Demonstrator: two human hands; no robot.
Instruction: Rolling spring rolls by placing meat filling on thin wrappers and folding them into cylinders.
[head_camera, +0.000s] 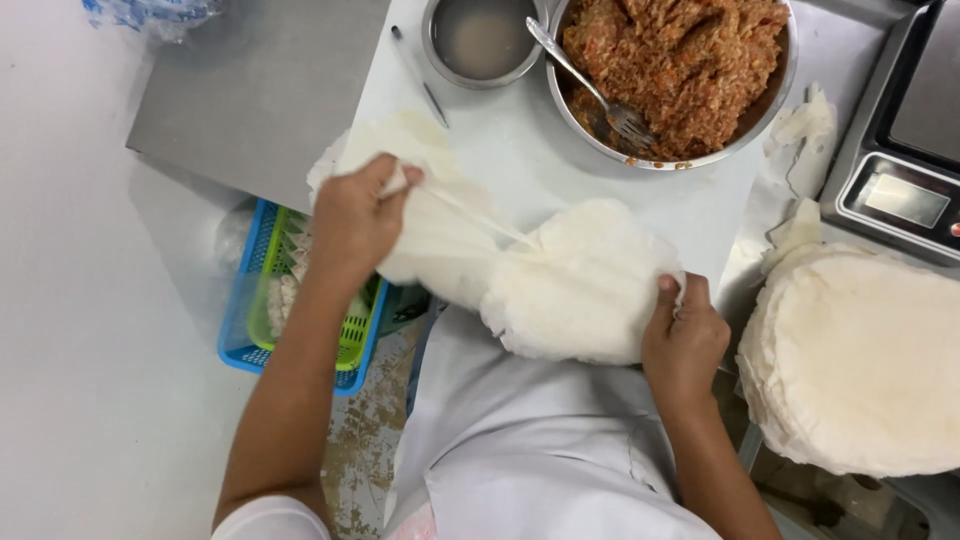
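At the lower left of the frame we see a blue basket (240, 335) with a green one nested inside, standing below the worktop (250, 90) edge. Just right of it our left hand (355, 220) has its grip pinched on a thin white wrapper sheet (440, 240), pulling it up and away so that it stretches taut. In the middle of the frame that sheet is peeling off a small wrapper stack (580, 285), which our right hand (685, 340) clasps at its right edge. Above, a small steel bowl of cloudy liquid (483, 38) sits beside a large bowl of minced filling (680, 70) with a fork (590, 85) in it. At the right lie a tall pile of wrappers (860, 360) and a scale (905, 150).
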